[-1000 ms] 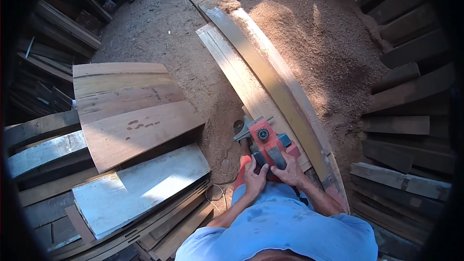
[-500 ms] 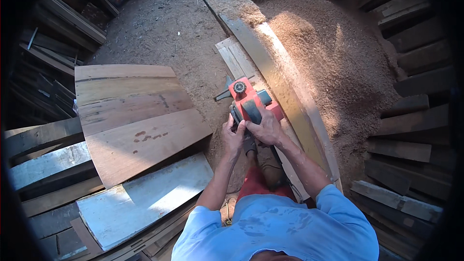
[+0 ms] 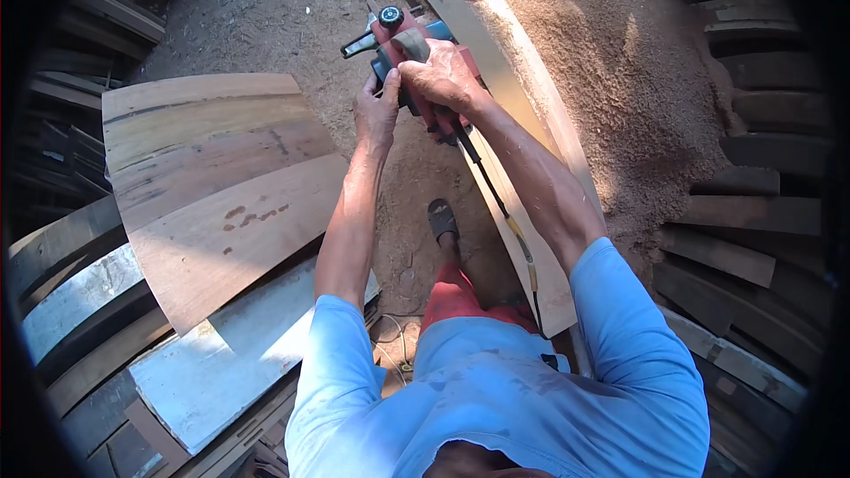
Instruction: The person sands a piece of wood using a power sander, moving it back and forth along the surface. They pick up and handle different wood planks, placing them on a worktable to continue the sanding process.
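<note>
A red and black electric hand planer (image 3: 412,42), with a round black knob at its front, sits at the far end of a pale wooden board (image 3: 544,279). My right hand (image 3: 443,78) is wrapped round its top handle. Along the planer's left side, my left hand (image 3: 376,111) presses with the thumb up; its fingertips are partly hidden. Both arms are stretched forward. From the planer's rear a black cord (image 3: 496,197) trails back over the board towards my waist.
A long curved plank (image 3: 522,93) runs beside the board, with a large heap of wood shavings (image 3: 611,80) to its right. A broad wooden panel (image 3: 221,186) and a white board (image 3: 221,389) lie at left. Stacked timber (image 3: 753,212) lines the right. My sandalled foot (image 3: 443,219) stands on the ground.
Both hands have pushed the planer forward and a little left along the board, away from my body. My arms are straighter, and more of the board and cord shows behind the tool.
</note>
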Demonstrator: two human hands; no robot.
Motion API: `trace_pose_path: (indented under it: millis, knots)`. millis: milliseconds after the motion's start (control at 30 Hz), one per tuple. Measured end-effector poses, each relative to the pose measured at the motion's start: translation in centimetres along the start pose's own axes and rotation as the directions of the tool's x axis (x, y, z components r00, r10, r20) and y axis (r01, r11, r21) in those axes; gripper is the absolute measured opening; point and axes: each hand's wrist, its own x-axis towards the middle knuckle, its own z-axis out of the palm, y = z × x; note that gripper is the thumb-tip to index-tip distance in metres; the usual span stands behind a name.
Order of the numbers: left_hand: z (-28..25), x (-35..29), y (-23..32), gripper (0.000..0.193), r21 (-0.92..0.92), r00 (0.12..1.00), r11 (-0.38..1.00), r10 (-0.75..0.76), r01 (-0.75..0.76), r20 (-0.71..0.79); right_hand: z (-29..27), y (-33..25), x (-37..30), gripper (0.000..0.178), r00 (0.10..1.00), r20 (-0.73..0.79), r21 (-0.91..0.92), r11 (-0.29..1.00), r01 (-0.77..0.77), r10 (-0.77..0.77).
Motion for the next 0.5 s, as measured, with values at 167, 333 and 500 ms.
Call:
trace_pose_path:
  millis: [167,333,500]
  knots:
    - [3.9,-11.0,-1.0,0.041,0.022,1.0,1.0,0.016,-0.016,0.01,-1.2,3.4,-10.6,0.033,0.994,-0.072,-0.05,0.995,0.081,-0.084]
    - [6.2,-26.5,-4.1,0.049,0.197,0.998,0.978,-0.064,0.062,0.002,-1.7,8.4,-25.4,0.049,0.994,-0.106,-0.091,0.996,-0.008,-0.002]
    - [9.0,-42.9,-8.0,0.07,0.32,0.99,0.937,-0.134,0.143,-0.05,-1.9,14.2,-40.8,0.039,0.995,-0.099,-0.156,0.987,-0.038,0.023]
